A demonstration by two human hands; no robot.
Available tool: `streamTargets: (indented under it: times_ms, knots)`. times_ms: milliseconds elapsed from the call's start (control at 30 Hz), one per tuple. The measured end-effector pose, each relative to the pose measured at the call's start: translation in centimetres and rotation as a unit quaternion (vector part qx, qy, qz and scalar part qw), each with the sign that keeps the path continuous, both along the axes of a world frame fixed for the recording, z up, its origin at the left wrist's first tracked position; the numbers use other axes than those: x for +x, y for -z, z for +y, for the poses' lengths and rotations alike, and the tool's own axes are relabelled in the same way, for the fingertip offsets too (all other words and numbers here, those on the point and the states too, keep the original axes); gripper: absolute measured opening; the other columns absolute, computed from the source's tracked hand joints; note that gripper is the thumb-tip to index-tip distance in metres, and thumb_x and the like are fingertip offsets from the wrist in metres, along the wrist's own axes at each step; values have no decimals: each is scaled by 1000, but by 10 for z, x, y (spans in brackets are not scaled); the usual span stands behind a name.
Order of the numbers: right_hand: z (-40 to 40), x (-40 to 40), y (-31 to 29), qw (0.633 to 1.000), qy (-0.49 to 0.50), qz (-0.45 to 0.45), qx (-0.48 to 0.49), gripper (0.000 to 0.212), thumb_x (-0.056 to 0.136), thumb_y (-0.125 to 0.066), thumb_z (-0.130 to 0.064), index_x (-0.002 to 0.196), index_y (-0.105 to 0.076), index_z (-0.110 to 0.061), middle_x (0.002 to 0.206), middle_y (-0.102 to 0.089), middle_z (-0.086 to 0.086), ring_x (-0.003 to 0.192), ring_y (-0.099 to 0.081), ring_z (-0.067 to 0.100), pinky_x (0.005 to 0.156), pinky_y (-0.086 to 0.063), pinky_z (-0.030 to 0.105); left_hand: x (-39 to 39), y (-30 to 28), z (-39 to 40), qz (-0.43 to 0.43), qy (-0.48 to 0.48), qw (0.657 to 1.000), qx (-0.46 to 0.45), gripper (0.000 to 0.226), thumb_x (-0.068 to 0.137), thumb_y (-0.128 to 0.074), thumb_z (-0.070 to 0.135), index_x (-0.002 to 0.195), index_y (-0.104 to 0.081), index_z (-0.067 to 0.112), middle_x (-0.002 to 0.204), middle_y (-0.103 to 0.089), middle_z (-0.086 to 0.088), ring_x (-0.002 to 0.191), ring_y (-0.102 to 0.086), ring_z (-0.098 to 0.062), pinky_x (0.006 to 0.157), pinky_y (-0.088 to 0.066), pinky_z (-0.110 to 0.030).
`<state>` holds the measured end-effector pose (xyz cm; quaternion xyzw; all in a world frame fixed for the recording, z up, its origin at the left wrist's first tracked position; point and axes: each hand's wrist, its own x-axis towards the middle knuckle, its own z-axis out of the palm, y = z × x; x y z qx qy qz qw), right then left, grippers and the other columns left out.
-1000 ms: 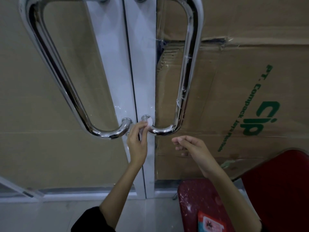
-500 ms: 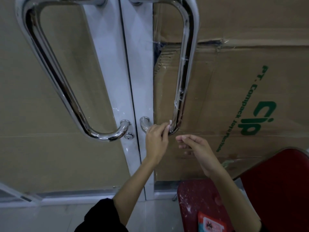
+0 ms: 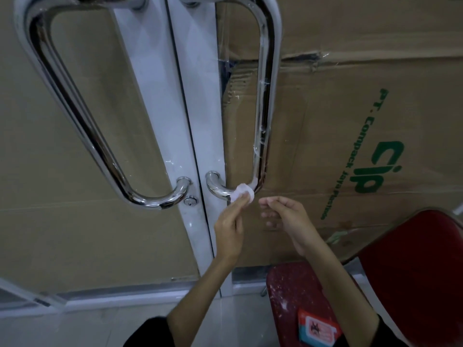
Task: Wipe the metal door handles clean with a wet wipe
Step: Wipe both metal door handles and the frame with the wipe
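Observation:
Two long chrome door handles hang on a white-framed double door: the left handle [image 3: 82, 126] and the right handle [image 3: 263, 103]. My left hand [image 3: 230, 221] pinches a small white wet wipe [image 3: 241, 192] and presses it against the bottom curve of the right handle. My right hand [image 3: 288, 219] hovers just right of it, fingers loosely curled, holding nothing and not touching the handle.
Brown cardboard [image 3: 350, 121] with green print covers the right door glass. A keyhole [image 3: 191, 201] sits under the left handle's lower end. A red chair [image 3: 413, 271] stands at lower right, with a wet wipe pack [image 3: 318, 329] on its seat.
My left hand slid the wipe from the right handle's inner end along the bottom curve to the right, then back slightly to the curve's middle. The view shifted up and left a little.

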<state>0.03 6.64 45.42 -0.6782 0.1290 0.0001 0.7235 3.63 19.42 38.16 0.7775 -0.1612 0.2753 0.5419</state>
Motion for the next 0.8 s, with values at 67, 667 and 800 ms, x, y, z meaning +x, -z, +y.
streamTargets:
  times_ms: [67, 667, 800]
  knots:
    - [2, -4, 2, 999, -8, 29, 39, 20, 96, -52, -24, 97, -67, -12, 102, -67, 9, 81, -65, 16, 67, -56, 29, -14, -2, 1, 62, 10, 996, -68, 35, 90, -52, -8, 115, -66, 13, 112, -64, 15, 102, -57, 17, 89, -45, -8]
    - [18, 51, 57, 542, 141, -404, -723, 49, 84, -49, -2, 131, -55, -15, 142, -51, -1, 146, -10, 29, 115, -13, 51, 1, -74, 45, 159, 162, 953, -202, 31, 96, -45, 5, 127, -49, 8, 96, -74, 6, 102, -64, -3, 89, -46, -15]
    - [-3, 55, 89, 446, 115, -430, -777, 57, 88, -48, 0, 142, -42, -20, 155, -26, -1, 148, -4, 22, 118, 0, 52, -3, -73, 54, 152, 143, 957, -200, 31, 97, -45, 6, 127, -50, 11, 95, -74, 9, 102, -65, -5, 96, -46, -21]
